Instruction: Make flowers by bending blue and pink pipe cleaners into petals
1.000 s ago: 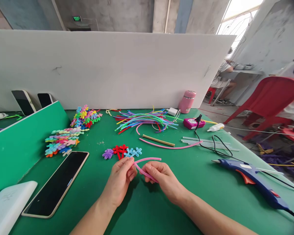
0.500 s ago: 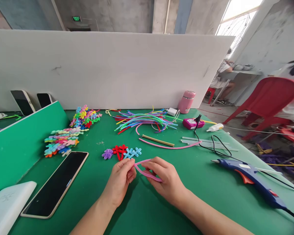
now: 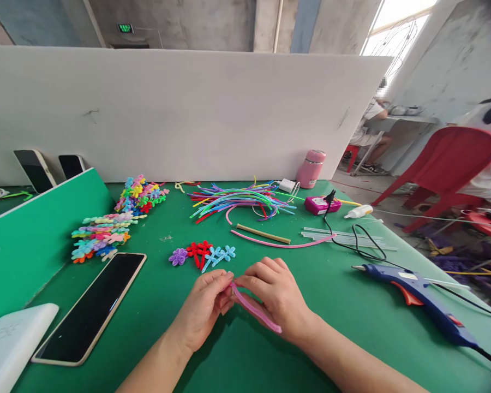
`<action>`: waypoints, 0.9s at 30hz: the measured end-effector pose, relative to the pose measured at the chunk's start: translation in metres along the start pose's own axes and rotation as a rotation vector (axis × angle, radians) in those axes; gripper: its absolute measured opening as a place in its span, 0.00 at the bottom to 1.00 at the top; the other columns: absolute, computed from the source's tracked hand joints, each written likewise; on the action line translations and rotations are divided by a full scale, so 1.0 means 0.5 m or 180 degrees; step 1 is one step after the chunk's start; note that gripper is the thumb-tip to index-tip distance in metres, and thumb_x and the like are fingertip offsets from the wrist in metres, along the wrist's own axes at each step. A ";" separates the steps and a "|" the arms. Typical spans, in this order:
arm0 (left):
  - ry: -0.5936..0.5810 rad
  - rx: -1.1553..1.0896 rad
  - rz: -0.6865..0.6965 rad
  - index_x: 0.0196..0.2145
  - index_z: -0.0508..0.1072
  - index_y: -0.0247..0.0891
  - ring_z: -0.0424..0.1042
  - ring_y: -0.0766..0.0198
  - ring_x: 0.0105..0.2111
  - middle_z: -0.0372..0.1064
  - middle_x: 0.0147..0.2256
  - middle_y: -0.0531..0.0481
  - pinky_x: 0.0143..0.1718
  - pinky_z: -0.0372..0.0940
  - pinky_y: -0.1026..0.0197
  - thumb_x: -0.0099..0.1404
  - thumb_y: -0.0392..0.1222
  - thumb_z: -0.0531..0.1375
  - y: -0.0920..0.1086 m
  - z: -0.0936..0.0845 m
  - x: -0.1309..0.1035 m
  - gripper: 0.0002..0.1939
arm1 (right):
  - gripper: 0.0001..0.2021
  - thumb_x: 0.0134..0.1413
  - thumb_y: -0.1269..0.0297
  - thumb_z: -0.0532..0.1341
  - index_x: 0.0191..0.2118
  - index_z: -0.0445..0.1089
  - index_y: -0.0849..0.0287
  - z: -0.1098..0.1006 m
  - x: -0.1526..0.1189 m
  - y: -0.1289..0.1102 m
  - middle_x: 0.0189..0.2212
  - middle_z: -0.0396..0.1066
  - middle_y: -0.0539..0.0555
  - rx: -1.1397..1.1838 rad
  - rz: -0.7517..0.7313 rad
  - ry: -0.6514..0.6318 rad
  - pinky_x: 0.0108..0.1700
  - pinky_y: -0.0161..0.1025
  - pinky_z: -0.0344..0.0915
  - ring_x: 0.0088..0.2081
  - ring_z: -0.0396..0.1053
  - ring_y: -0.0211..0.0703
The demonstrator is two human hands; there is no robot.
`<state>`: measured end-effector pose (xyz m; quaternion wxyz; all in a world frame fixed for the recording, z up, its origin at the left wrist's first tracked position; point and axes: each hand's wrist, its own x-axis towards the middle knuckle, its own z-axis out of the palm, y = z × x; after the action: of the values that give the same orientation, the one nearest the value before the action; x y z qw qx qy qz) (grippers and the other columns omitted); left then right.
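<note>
A pink pipe cleaner (image 3: pixel 257 311) is pinched between both hands above the green table. My left hand (image 3: pixel 207 303) is closed on its far end, thumb against forefinger. Fingers of my right hand (image 3: pixel 276 297) grip it close beside the left fingertips, and its loose end slants down under the right palm. Just beyond the hands lie a purple pipe-cleaner flower (image 3: pixel 178 256), red pipe-cleaner flowers (image 3: pixel 199 253) and light blue ones (image 3: pixel 219 256). Another pink pipe cleaner (image 3: pixel 284 244) curves across the table behind them, with a gold-brown stick (image 3: pixel 263 233) alongside.
A blue glue gun (image 3: pixel 413 295) lies at right, near clear glue sticks (image 3: pixel 343 237) and a black cord. Loose pipe cleaners (image 3: pixel 241 201) are piled at the back, by a pink bottle (image 3: pixel 311 169). Finished flowers (image 3: pixel 102 234), a phone (image 3: pixel 92 308) and a white box (image 3: pixel 20 341) are at left.
My right hand has moved in against the left fingertips. The pink pipe cleaner's two spread strands have become one visible strand slanting down toward the right palm.
</note>
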<state>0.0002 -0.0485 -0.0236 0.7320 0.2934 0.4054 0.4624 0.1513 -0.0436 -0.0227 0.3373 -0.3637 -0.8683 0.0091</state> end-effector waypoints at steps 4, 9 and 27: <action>0.0020 0.0051 -0.0050 0.17 0.59 0.36 0.51 0.73 0.18 0.50 0.17 0.59 0.20 0.51 0.69 0.52 0.41 0.61 -0.002 0.002 -0.003 0.14 | 0.09 0.53 0.61 0.53 0.31 0.68 0.58 0.000 0.002 -0.005 0.27 0.67 0.52 -0.0085 0.0051 -0.0191 0.30 0.38 0.46 0.29 0.57 0.38; -0.0049 0.0222 -0.0048 0.16 0.57 0.36 0.50 0.73 0.19 0.49 0.17 0.58 0.21 0.50 0.69 0.52 0.41 0.60 -0.001 0.006 -0.005 0.16 | 0.12 0.55 0.63 0.51 0.26 0.67 0.60 0.000 0.006 -0.007 0.24 0.66 0.53 -0.0061 0.0062 -0.0249 0.29 0.37 0.47 0.27 0.56 0.38; -0.0056 0.1797 0.0987 0.17 0.63 0.37 0.50 0.69 0.20 0.50 0.16 0.56 0.22 0.47 0.65 0.59 0.47 0.53 0.006 0.016 -0.015 0.16 | 0.15 0.44 0.57 0.56 0.16 0.58 0.61 0.020 0.017 -0.026 0.14 0.49 0.45 0.4279 0.2936 -0.0282 0.22 0.32 0.43 0.19 0.45 0.31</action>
<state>0.0041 -0.0547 -0.0150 0.5460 0.5471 0.4618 0.4351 0.1329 -0.0453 -0.0222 0.4111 -0.4037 -0.4528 0.6804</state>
